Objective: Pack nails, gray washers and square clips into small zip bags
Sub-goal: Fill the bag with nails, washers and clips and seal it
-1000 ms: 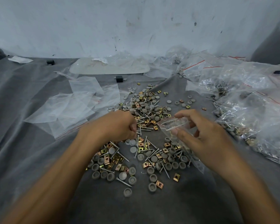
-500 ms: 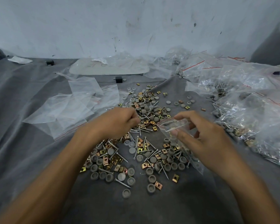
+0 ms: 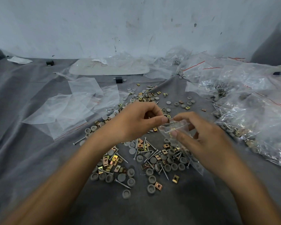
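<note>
As the right hand (image 3: 206,140) is pinching the zip bag (image 3: 173,128) open, the left hand (image 3: 136,120) is pinching pieces (image 3: 167,119) to release squarely inside.

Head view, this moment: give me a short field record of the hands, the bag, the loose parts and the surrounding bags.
left hand: pinches small parts at the bag mouth; type unclear
right hand: holds zip bag open, above the pile
loose pile: nails, gray washers, square clips mixed on gray cloth
empty bags: left of the pile
filled bags: right of the pile
</note>
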A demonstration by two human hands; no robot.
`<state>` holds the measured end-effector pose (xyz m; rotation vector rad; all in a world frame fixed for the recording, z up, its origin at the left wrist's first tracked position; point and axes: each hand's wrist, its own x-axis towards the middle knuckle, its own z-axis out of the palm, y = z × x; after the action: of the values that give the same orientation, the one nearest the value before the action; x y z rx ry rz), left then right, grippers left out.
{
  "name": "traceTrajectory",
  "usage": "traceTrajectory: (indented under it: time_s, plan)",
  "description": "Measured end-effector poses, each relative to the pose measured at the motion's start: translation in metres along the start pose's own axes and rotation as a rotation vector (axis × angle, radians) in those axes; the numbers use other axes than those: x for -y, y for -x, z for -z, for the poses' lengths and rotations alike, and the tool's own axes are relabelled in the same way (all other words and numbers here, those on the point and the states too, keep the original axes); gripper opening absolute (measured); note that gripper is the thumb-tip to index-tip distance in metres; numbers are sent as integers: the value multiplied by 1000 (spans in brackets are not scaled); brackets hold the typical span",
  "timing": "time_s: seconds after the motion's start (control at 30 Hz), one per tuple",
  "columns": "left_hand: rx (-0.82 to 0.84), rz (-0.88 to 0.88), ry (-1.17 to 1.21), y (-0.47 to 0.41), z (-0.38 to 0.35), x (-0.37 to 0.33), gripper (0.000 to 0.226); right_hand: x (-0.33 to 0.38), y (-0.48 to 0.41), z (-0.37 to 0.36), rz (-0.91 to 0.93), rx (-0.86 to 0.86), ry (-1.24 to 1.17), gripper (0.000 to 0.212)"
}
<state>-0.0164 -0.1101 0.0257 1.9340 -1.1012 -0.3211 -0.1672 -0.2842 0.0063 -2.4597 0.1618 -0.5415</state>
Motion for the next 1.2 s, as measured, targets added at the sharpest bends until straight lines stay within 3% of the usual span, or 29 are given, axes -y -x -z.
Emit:
traceTrajectory:
  time_s: [0.23,0.37,0.47,0.53,0.63,0.87,1.07,1.2]
  plan:
    - [-3,-7,-50,2,-4,-1,20,-2,-1,0,10,-6,-9,27]
    - [-60,51,-232,3,1,3,25,-3,-1,2,3,-74,-26,24]
    - [106,129,-505,6,-2,9,25,-4,-1,5,-13,-126,-35,27]
    - [227,145,-567,7,-13,9,24,-4,-2,6,-21,-137,-42,27]
    - [286,106,-559,7,-30,6,30,-2,-2,6,-14,-137,-23,24]
    - [103,-141,-825,6,-58,6,29,-2,-2,6,-16,-118,3,23]
    - [169,-37,-595,5,-46,7,10,-3,-1,7,-26,-98,-6,22]
    - [25,117,-278,4,-16,17,5,-2,-1,7,-25,-81,-19,25]
